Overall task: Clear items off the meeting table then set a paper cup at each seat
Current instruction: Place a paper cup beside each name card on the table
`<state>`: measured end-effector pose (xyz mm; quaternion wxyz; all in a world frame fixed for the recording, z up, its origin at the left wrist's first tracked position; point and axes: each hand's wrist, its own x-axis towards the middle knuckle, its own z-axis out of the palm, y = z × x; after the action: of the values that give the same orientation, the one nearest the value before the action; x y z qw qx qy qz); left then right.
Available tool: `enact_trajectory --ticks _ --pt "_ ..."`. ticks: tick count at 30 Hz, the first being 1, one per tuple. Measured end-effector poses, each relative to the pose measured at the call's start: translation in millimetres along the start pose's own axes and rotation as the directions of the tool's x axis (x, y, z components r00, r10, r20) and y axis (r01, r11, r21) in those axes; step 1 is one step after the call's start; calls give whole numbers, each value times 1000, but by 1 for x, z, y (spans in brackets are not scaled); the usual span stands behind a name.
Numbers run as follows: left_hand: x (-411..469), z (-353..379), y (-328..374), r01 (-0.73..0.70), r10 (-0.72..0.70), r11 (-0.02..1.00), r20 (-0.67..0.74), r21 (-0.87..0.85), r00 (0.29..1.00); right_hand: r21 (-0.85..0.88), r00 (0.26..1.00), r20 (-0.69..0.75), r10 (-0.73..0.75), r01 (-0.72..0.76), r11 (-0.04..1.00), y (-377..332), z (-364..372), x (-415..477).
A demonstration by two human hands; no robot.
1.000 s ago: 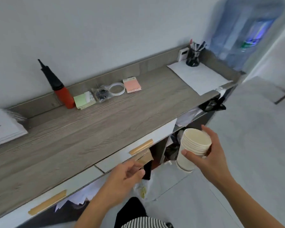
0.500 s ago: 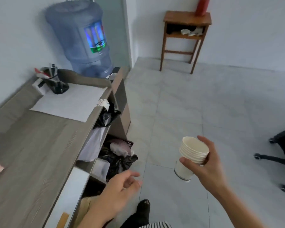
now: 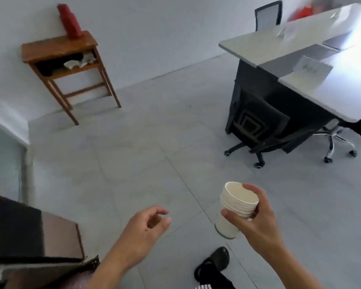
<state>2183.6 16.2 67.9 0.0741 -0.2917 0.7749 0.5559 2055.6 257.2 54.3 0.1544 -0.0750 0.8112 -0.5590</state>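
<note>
Cups (image 3: 237, 207) are sitting stacked in my gripping right hand (image 3: 256, 217); left hand (image 3: 143, 230) is hanging loose, empty; I'm keeping them upright toward the bench (image 3: 248, 45) ahead.

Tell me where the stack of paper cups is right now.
The stack of paper cups is in the right hand, low and right of centre in the head view, above the floor.

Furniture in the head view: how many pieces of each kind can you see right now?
Meeting table: 1
Wooden side table: 1
Office chairs: 3, one tucked under the near end, one with a chrome base, one behind the table
Total: 5
</note>
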Motion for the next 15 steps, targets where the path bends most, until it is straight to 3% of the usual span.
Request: enact_trajectory --ticks 15 --pt "233 158 206 -192 111 965 385 179 916 119 933 -354 71 -30 992 30 -182 202"
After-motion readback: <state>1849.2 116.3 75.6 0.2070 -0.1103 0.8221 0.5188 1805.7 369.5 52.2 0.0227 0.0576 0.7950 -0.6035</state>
